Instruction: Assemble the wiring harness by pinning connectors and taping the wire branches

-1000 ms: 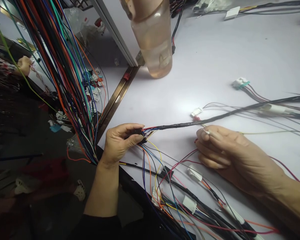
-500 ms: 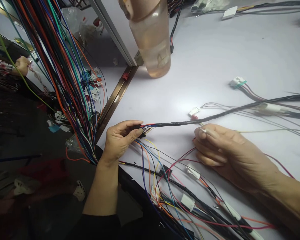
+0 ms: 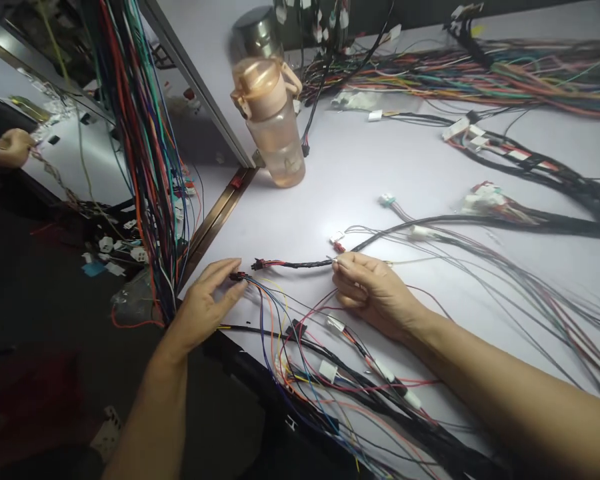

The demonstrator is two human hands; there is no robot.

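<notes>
My left hand [image 3: 205, 307] pinches a small black connector [image 3: 238, 275] between thumb and fingertips at the table's left edge. Blue, orange, purple and yellow wires [image 3: 267, 307] run out of it and droop to the right. Just beyond lies another black connector [image 3: 258, 265], apart from the hand, on the end of a black-taped cable [image 3: 305, 265]. My right hand [image 3: 375, 283] is closed in a pinch on a thin wire, whose pale tip [image 3: 332, 259] pokes out over the taped cable. A white connector [image 3: 337, 237] and a red connector [image 3: 339, 247] lie just beyond the right fingers.
A water bottle [image 3: 277, 127] stands at the back left by a metal frame [image 3: 195, 73]. A thick wire bundle [image 3: 130, 133] hangs at left. More harnesses [image 3: 380, 393] lie in front, with a wire pile [image 3: 430, 73] at the back. Another person's hand [image 3: 13, 148] shows far left.
My view has drawn back. The taped cable's connector, earlier at my left fingers, now lies free on the table; the left hand keeps the other connector. The right hand still pinches its wire.
</notes>
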